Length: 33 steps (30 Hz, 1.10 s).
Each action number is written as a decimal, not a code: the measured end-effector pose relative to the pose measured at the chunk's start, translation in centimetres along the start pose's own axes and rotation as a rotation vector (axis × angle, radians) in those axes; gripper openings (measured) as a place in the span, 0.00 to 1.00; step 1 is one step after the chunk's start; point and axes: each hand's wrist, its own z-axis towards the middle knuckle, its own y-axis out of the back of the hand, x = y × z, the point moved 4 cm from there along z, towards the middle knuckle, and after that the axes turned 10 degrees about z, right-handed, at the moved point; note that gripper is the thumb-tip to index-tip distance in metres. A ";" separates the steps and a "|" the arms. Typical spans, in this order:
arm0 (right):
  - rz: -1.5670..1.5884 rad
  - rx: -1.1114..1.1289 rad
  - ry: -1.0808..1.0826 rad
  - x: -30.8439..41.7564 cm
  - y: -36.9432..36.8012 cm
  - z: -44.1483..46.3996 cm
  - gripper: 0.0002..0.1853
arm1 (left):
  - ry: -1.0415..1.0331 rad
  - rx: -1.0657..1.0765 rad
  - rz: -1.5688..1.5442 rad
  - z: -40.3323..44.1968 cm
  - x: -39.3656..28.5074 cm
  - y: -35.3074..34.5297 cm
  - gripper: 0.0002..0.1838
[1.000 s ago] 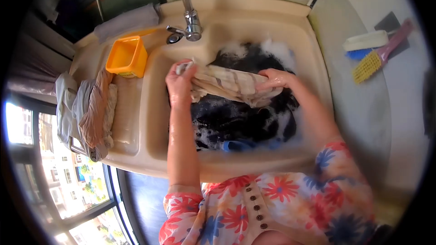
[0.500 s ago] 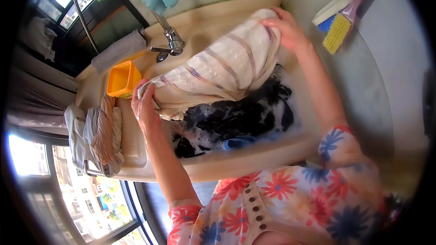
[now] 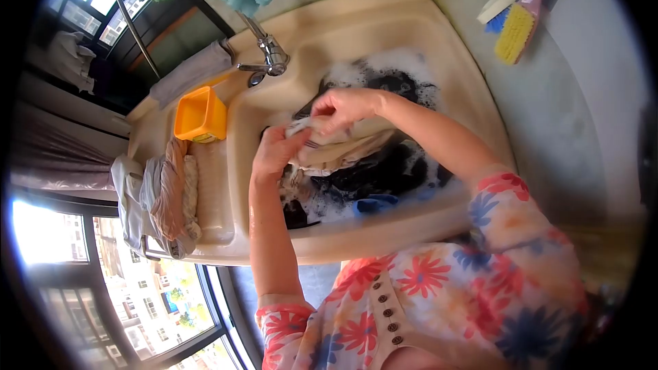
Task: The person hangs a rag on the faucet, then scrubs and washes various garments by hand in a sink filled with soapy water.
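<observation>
A white striped cloth (image 3: 347, 149) hangs bunched from both my hands, over the soapy basin. My left hand (image 3: 276, 153) grips its left end, fingers closed on the fabric. Close beside it, my right hand (image 3: 343, 108) pinches the same cloth near its upper edge. Beneath and behind the cloth, dark wet clothing (image 3: 387, 177) lies in foamy water. Something blue (image 3: 375, 204) shows at the near side of the water. Part of the cloth's lower end is hidden among the dark clothing and foam.
Left of the sink (image 3: 473, 96), a yellow-orange tub (image 3: 200, 116) stands by wrung-out clothes (image 3: 164, 199). A chrome faucet (image 3: 274, 58) rises at the back, with a grey cloth (image 3: 192, 72) on the ledge. Brushes (image 3: 515, 33) hang on the right wall.
My right hand has come down and left from the far end of the cloth to beside my left hand. The cloth, stretched wide before, is now gathered lower.
</observation>
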 end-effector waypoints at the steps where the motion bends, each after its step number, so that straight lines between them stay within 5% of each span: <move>1: -0.151 0.076 0.073 -1.3 -0.6 0.4 0.16 | -0.037 -0.059 -0.109 -0.1 0.4 0.5 0.09; 6: -0.358 -0.225 -0.125 -4.7 3.1 -0.4 0.19 | -0.213 -0.285 -0.381 -1.3 -1.0 3.9 0.10; 10: 0.293 -0.437 0.094 -2.0 8.5 -2.2 0.21 | -0.287 -0.364 -0.307 -1.9 -2.3 7.0 0.10; 12: 0.291 -0.689 0.196 5.7 5.8 -4.8 0.20 | -0.305 -0.396 -0.218 -1.5 -2.4 8.8 0.11; 14: 0.404 -0.653 0.316 8.6 6.4 -4.3 0.18 | -0.326 -0.458 -0.145 -1.2 -3.2 10.7 0.12; 20: 0.064 -0.265 0.320 10.4 7.0 -2.9 0.16 | -0.371 -0.459 -0.310 -1.3 -9.2 13.1 0.12; 23: -0.302 -0.052 -0.118 2.8 4.7 -1.5 0.18 | -0.364 -0.245 -0.250 -1.6 -9.6 11.9 0.13; 25: -0.492 0.108 -0.108 -3.9 2.9 -1.1 0.25 | -0.301 -0.075 -0.157 -2.7 -8.9 9.7 0.17; 26: -0.469 0.128 -0.387 -5.5 1.6 -1.8 0.27 | -0.194 -0.015 -0.070 -3.0 -6.7 9.6 0.17; 28: -0.835 0.229 -0.333 -10.3 0.8 -2.5 0.24 | -0.072 0.183 0.064 -3.9 -2.2 8.8 0.17; 33: -0.649 0.330 -0.239 -12.4 0.6 -4.4 0.17 | 0.078 0.518 0.420 -8.2 3.9 7.2 0.17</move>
